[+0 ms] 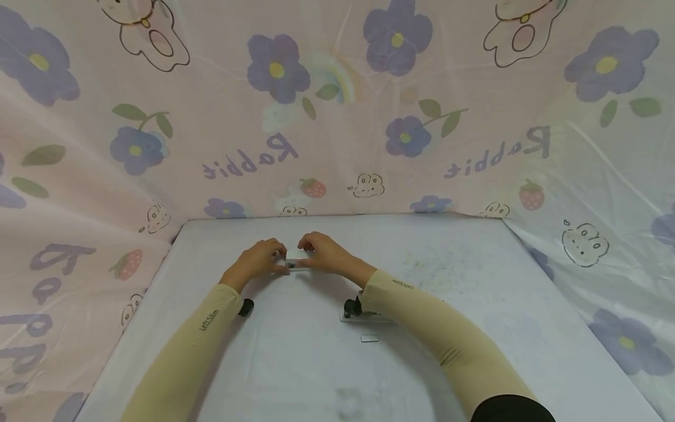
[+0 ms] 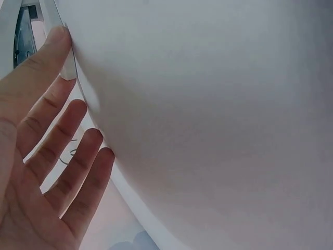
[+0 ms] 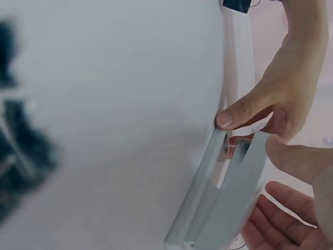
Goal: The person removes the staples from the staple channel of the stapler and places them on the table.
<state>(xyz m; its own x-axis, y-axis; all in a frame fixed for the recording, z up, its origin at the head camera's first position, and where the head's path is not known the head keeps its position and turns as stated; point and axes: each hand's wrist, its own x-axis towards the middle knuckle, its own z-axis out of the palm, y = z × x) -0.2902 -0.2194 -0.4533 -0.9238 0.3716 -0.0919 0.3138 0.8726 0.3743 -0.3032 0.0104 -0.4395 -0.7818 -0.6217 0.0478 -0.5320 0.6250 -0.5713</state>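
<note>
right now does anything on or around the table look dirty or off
Yes: grayish smudges mark the far right of the white tabletop, standing out against the pale surface. The backdrop's "Rabbit" lettering also reads backwards.

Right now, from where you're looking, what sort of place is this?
Probably a curtained-off tabletop workspace, perhaps indoors: a white tabletop, a printed sheet screening its back and sides, and a white stapler-like tool being handled.

Dim wrist pics, soft shdws (image 2: 117, 120)
</note>
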